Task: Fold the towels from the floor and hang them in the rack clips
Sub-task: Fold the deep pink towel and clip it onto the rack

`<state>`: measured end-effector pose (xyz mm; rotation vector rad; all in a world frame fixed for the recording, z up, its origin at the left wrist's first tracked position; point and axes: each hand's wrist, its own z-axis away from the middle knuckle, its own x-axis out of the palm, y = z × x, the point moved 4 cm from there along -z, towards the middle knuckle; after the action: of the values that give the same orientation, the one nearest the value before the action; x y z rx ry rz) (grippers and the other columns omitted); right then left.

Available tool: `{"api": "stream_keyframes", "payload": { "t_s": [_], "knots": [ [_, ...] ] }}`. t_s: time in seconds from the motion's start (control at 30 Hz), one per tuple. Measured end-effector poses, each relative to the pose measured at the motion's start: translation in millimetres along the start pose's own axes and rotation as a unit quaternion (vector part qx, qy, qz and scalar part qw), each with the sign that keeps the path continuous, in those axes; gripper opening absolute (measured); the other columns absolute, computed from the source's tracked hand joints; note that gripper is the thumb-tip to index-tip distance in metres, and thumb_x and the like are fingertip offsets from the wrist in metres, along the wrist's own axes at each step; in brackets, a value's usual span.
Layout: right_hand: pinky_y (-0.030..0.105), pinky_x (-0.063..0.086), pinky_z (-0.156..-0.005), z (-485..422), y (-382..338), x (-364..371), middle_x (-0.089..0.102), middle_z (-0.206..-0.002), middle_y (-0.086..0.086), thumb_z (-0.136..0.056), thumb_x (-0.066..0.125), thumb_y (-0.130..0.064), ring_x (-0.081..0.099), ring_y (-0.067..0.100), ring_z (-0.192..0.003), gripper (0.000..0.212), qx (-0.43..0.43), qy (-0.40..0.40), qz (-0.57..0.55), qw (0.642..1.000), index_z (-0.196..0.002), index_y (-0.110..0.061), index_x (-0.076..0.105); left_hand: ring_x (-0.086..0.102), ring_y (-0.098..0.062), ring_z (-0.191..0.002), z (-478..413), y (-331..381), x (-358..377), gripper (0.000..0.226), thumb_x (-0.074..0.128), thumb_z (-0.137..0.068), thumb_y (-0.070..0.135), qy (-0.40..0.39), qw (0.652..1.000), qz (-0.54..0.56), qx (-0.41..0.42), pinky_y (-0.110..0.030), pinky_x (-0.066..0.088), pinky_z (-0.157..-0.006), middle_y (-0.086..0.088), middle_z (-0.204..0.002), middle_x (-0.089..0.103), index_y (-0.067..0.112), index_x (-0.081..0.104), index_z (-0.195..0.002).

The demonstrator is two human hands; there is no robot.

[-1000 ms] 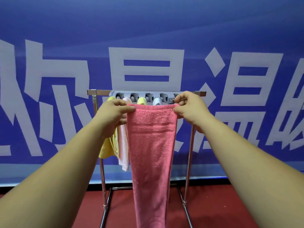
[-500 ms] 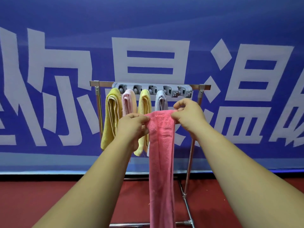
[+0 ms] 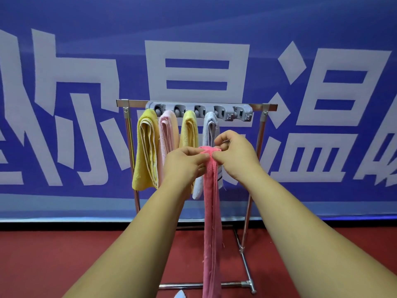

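Observation:
A long pink towel (image 3: 211, 222) hangs down from my two hands, folded into a narrow strip. My left hand (image 3: 182, 164) and my right hand (image 3: 236, 155) pinch its bunched top edge close together, in front of and below the grey clip bar (image 3: 198, 110) of the metal rack (image 3: 261, 130). Several folded towels hang in the clips: a yellow one (image 3: 146, 151), a pale pink one (image 3: 167, 134), a second yellow one (image 3: 189, 130) and a light grey one (image 3: 210, 130). The rightmost clip (image 3: 242, 115) holds nothing.
A blue banner with large white characters (image 3: 197, 67) fills the wall behind the rack. The floor (image 3: 64, 259) is red. The rack's base tubes (image 3: 247, 276) run along the floor at the right. A small white object (image 3: 179, 294) shows at the bottom edge.
My hands have come together, narrowing the pink towel from a wide spread to a thin strip, and have dropped below the clip bar. The hung towels are now visible.

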<state>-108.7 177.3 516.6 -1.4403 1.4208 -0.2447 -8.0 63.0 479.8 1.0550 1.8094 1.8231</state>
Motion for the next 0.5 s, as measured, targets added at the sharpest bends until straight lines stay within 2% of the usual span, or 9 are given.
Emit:
{"api": "stream_keyframes", "payload": {
  "t_s": [0.13,0.33,0.4,0.5],
  "knots": [
    [0.034,0.059,-0.074,3.5,3.1,0.2,0.073,-0.088,0.001,-0.09,0.077,-0.013,0.072,0.022,-0.087,0.02,-0.01,-0.003,-0.001,1.0,-0.101,-0.025,0.064,0.08,-0.038,-0.089,2.7,-4.5,1.3,0.006,0.076,-0.092,-0.003,-0.003,1.0,-0.005,0.012,-0.048,0.065,-0.087,-0.023,-0.09,0.08,-0.001,0.076,-0.097],
    [0.044,0.063,-0.085,5.9,8.0,3.6,0.075,-0.091,-0.001,-0.091,0.078,-0.015,0.073,0.019,-0.09,0.023,-0.005,-0.014,-0.026,1.0,-0.098,-0.032,0.064,0.071,-0.028,-0.074,5.6,-1.0,4.7,0.006,0.074,-0.093,-0.001,-0.016,0.999,-0.029,0.026,-0.042,0.062,-0.081,-0.026,-0.084,0.077,0.0,0.079,-0.096],
    [0.043,0.064,-0.087,7.4,8.8,4.6,0.075,-0.093,-0.004,-0.089,0.079,-0.015,0.073,0.015,-0.091,0.023,-0.005,-0.024,-0.04,0.999,-0.102,-0.03,0.067,0.069,-0.024,-0.069,4.4,1.5,4.7,0.013,0.068,-0.096,-0.003,-0.013,0.999,-0.04,0.032,-0.039,0.061,-0.078,-0.019,-0.075,0.073,0.002,0.08,-0.092],
    [0.043,0.064,-0.087,10.2,8.7,7.5,0.075,-0.097,-0.006,-0.086,0.081,-0.014,0.073,0.012,-0.091,0.027,-0.015,-0.027,-0.047,0.998,-0.105,-0.029,0.068,0.071,-0.025,-0.071,3.7,6.1,5.0,0.025,0.06,-0.098,-0.003,-0.009,0.998,-0.054,0.039,-0.043,0.064,-0.083,-0.021,-0.078,0.076,0.007,0.08,-0.089]
  ]
}}
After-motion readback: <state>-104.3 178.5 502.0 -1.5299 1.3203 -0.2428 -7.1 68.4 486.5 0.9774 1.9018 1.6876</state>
